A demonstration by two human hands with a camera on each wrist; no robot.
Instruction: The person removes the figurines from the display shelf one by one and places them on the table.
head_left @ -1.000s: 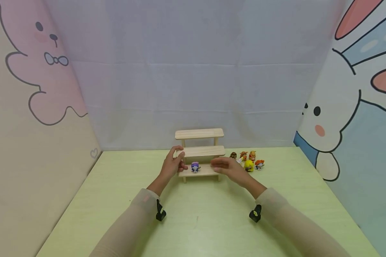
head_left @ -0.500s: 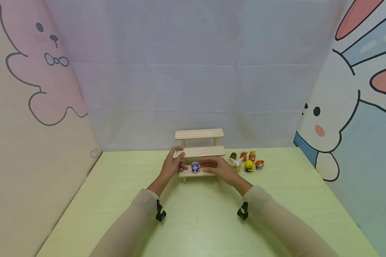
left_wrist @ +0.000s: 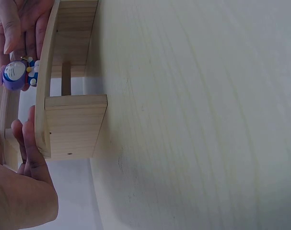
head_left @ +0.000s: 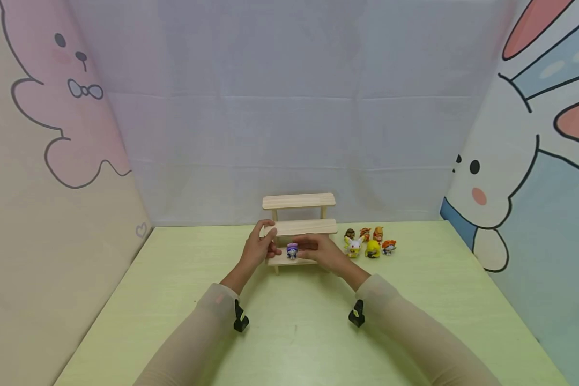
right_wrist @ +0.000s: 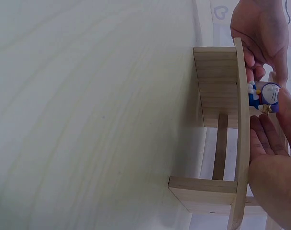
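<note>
A three-tier wooden display stand stands against the back wall. On its lowest tier a small figurine with a purple hat and a blue-and-white body stands upright. My left hand grips the stand's left end, index finger over the middle tier and lower fingers by the bottom one. From the right, my right hand reaches over the lowest tier, its fingertips at the figurine's side. In the left wrist view those fingers stretch behind the figurine; in the right wrist view the thumb overlaps the figurine's head.
Right of the stand several small figurines sit in two rows, among them a white-eared one, a yellow one and an orange-topped one. Cartoon-printed cloth walls surround the light wooden table on three sides.
My right hand has moved left along the lowest tier, up to the figurine, uncovering the white-eared figurine behind its wrist. My left hand stays on the stand's left end.
</note>
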